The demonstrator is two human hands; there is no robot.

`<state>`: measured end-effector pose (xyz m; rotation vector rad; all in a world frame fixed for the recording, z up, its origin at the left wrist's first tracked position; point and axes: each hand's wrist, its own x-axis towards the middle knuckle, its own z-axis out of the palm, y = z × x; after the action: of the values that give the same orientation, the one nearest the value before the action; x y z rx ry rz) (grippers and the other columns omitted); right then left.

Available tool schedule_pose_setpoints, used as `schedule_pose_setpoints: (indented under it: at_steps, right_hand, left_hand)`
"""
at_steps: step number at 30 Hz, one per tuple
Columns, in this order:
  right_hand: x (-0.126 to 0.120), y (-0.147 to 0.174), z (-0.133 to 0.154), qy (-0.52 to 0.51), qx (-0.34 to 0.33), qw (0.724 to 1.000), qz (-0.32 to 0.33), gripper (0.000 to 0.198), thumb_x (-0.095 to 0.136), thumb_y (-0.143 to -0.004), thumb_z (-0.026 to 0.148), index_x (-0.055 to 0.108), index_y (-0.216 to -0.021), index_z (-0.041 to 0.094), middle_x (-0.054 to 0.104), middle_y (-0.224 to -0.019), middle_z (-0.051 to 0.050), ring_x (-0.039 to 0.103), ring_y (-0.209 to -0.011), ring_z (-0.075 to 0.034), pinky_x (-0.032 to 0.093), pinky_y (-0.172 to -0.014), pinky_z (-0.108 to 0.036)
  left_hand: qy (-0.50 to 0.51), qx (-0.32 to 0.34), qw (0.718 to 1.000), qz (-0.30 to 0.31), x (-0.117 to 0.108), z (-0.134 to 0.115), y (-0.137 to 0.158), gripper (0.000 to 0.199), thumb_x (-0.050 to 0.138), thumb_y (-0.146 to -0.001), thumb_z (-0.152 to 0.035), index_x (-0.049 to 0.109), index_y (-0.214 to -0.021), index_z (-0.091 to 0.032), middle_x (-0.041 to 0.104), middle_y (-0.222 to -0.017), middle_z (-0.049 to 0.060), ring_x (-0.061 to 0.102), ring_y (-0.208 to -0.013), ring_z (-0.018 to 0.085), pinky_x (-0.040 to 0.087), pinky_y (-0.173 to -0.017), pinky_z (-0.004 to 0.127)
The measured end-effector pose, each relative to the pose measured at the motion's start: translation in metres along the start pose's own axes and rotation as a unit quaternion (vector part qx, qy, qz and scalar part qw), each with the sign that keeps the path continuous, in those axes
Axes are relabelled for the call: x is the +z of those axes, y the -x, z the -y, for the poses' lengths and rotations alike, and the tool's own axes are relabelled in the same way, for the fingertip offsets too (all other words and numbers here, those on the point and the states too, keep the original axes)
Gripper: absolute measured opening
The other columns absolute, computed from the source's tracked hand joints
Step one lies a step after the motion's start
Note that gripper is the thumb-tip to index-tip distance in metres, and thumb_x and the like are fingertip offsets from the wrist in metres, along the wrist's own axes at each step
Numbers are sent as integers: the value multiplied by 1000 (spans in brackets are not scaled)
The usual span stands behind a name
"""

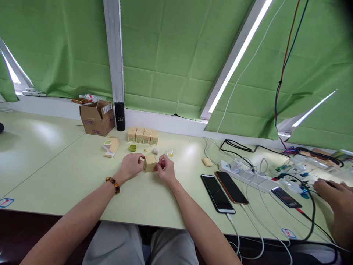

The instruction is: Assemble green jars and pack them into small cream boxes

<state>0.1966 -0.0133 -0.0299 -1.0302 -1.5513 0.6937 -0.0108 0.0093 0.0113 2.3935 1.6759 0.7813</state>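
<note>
A small kraft-paper box stands on the table between my two hands. My left hand is at its left side, fingers curled against its upper edge. On the other side, my right hand pinches the box's right edge between thumb and fingers. Just beyond the box lie a small green tray, a tiny yellow piece, a pale pinkish lump and a clear plastic piece with something yellow in it. An opened paper box lies on its side to the left.
Several matching small boxes stand in a row behind. A cardboard carton and black tumbler are back left. Right of me are phones, a power strip and loose cables. Another person's hand is at far right.
</note>
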Motion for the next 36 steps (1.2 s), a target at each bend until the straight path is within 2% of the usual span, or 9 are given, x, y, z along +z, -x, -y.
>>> schedule_pose_setpoints:
  at_steps: [4,9,13,16,21,26,30,33,36]
  right_hand:
    - [1,-3,0,-7,24,998,-64,17,57,-81,25,42,-86,27,71,-70,2,70,-64,-20,54,-61,-31]
    - [-3,-6,-1,17,45,995,-92,10,53,-79,24,47,-86,26,68,-79,1,70,-66,-18,54,-61,-29]
    - [-4,-7,-1,52,33,996,-66,35,51,-69,17,55,-103,25,68,-103,-3,68,-74,-17,47,-52,-25]
    - [-3,-7,1,63,0,997,-41,55,52,-65,14,54,-118,26,64,-118,-7,64,-83,-18,49,-52,-24]
    - [-2,-9,5,80,9,997,-5,69,62,-65,16,47,-131,28,53,-141,-9,57,-96,-20,51,-58,-26]
    - [-2,-13,2,118,13,993,25,75,70,-65,17,48,-136,28,55,-138,-10,57,-91,-20,52,-66,-31]
    - [0,-22,5,151,9,986,71,62,70,-67,16,57,-127,26,65,-123,-7,59,-83,-18,52,-71,-33]
    - [-6,-39,13,154,21,982,107,51,72,-66,15,63,-115,25,68,-112,-3,60,-78,-16,51,-70,-32]
    - [-25,-71,20,168,17,983,74,51,73,-65,13,64,-114,25,71,-109,-2,62,-78,-16,50,-69,-31]
  left_hand:
    - [2,-5,1000,1,-1,-1,0,27,51,-83,-18,77,-86,-25,78,-82,4,70,-76,24,42,-65,32]
    - [-2,-9,1000,-6,0,1,0,27,51,-85,-19,77,-88,-26,80,-87,4,71,-79,24,42,-66,32]
    - [-24,-16,999,-14,1,2,0,26,50,-86,-19,76,-88,-25,80,-88,5,71,-78,25,41,-65,32]
    - [-40,-18,999,-7,1,2,0,26,49,-87,-20,74,-85,-25,79,-86,5,70,-76,25,38,-63,33]
    - [-52,-16,999,1,2,1,1,25,49,-88,-21,73,-84,-24,78,-85,7,70,-76,24,38,-63,32]
    - [-58,-19,998,1,3,0,1,24,50,-88,-23,74,-87,-24,78,-84,8,70,-77,25,40,-66,33]
    - [-62,-17,998,2,3,-1,1,21,52,-88,-23,73,-88,-24,77,-83,8,71,-77,26,41,-68,33]
    - [-66,-15,998,3,2,-2,2,19,53,-88,-22,72,-89,-23,77,-83,8,71,-78,27,41,-69,33]
    - [-66,-10,998,5,2,-4,3,21,52,-88,-21,73,-92,-23,77,-83,8,71,-78,27,41,-69,34]
